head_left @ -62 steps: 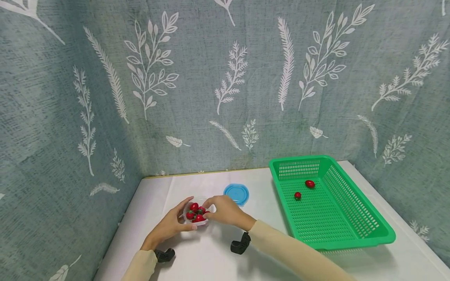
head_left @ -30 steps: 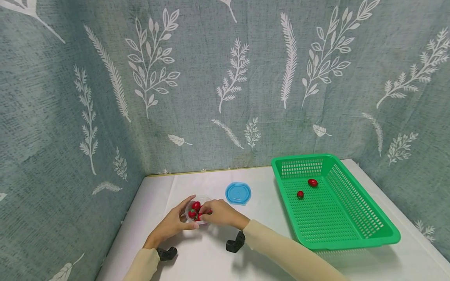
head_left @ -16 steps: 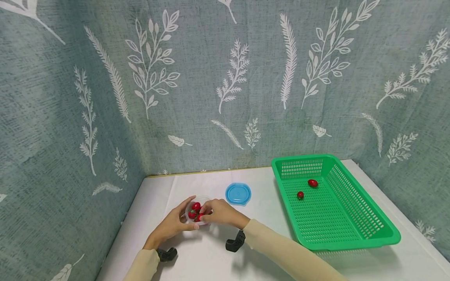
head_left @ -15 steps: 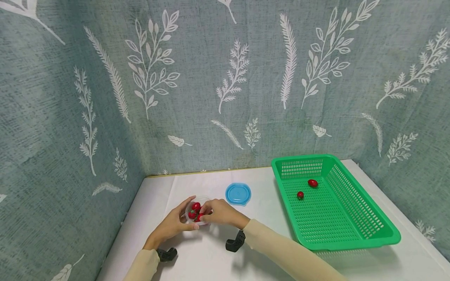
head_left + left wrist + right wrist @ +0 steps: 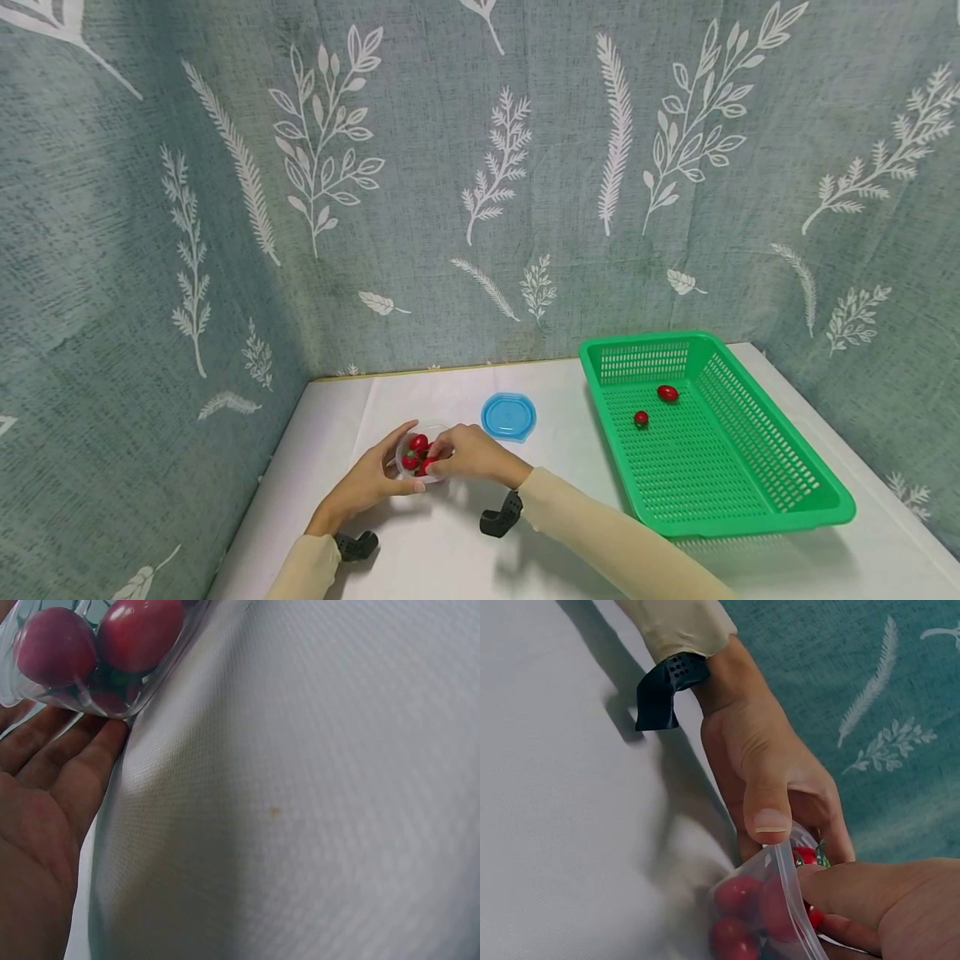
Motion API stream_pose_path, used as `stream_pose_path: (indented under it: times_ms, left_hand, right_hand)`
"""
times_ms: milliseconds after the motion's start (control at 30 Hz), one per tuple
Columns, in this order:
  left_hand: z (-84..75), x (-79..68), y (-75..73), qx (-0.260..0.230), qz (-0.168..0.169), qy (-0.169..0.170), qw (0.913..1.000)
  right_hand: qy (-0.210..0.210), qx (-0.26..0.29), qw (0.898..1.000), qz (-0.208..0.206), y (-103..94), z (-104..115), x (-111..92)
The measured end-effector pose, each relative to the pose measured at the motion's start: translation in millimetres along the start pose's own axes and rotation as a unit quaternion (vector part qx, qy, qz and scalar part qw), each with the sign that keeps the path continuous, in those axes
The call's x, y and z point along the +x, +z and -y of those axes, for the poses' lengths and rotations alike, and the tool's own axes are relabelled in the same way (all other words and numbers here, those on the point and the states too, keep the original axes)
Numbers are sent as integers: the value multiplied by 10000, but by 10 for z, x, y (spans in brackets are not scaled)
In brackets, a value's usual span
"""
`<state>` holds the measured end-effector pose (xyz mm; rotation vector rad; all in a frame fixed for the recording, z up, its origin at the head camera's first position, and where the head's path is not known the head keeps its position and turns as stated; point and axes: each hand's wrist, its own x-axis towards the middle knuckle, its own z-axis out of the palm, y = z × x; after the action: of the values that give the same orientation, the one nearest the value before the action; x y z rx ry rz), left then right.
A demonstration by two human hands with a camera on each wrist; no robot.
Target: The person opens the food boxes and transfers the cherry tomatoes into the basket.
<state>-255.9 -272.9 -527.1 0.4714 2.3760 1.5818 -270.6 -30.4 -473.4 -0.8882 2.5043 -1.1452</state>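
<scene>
Left hand holds tub; right hand pinches perhaps 1 tomato.

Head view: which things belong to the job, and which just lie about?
Likely in the job:
clear plastic tub, held by left hand
cherry tomatoes inside, at right hand

Lying about, untouched, though perhaps needed:
blue plastic lid
green plastic basket
two tomatoes in the basket

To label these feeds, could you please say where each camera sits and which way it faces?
Head: on the head, facing forward-down at the table; left hand, right hand, sleeves show.
Left wrist: worn there, facing the clear container; left hand shows.
Right wrist: worn there, facing the container; both hands show.
Both wrist views share the container.
</scene>
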Motion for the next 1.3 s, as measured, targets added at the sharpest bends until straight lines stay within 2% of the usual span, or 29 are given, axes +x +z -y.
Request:
stream_pose_path:
  times_ms: [167, 400, 667, 967, 1300]
  left_hand:
    - [-4, 4, 8, -25, 2, 8, 10000]
    - [-3, 15, 21, -12, -4, -15, 10000]
    - [-4, 17, 36, -42, -99, -118, 9999]
    - [-14, 16, 41, 84, -175, -150, 9997]
    - [-37, 14, 37, 160, -238, -213, 9994]
  right_hand:
    - [72, -20, 10000, -47, 2, 1, 3]
    - [-158, -162, 9997, -122, -12, -5, -3]
    - [-174, -256, 9989, -347, -51, -19, -22]
    - [-283, -303, 9980, -478, -203, -15, -78]
    - [-226, -301, 9976, -584, -361, 33, -115]
